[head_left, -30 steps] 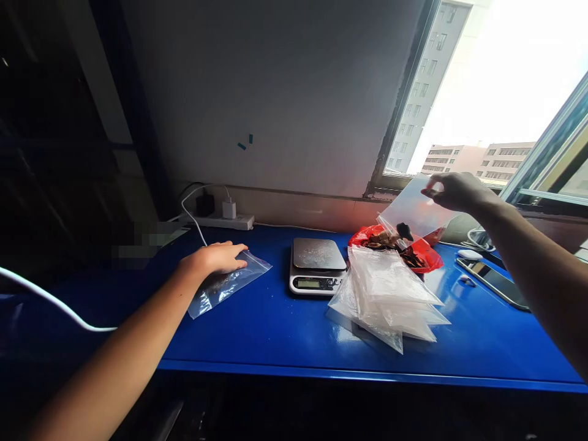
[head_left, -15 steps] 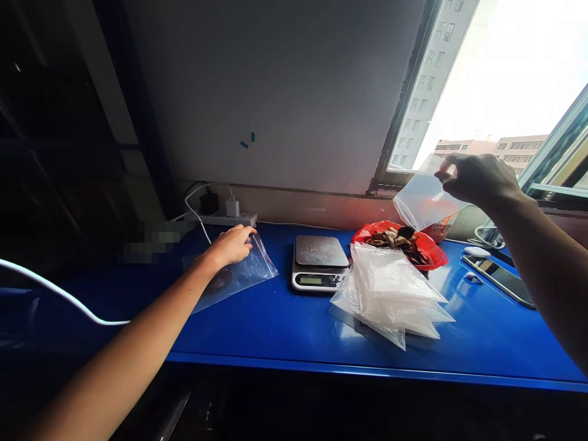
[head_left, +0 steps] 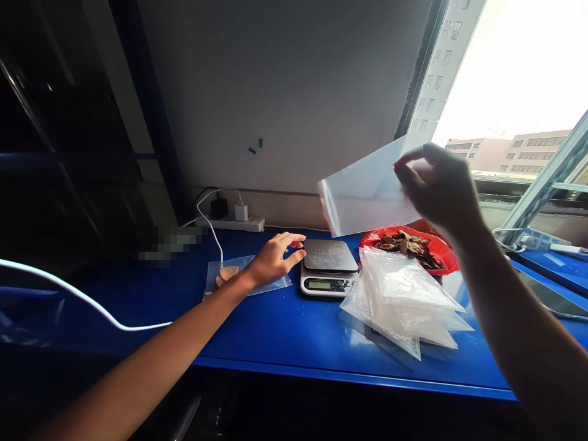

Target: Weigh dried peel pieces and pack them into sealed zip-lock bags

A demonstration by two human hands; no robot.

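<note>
Past my left wrist lay a flat bag (head_left: 273, 284), with a brown piece (head_left: 226, 275) in or under it, I could not tell which. My left hand (head_left: 274, 260) was loosely open, apparently empty, beside the scale (head_left: 331, 257). A clear bag (head_left: 358, 197) hung between my 2 hands, its right part pinched by my right hand (head_left: 438, 184). I judged the step to be handling that bag; the next move seemed to call for a left-hand grip on its loose end. The scale's reading was illegible; my right hand hid the bag's far end.
</note>
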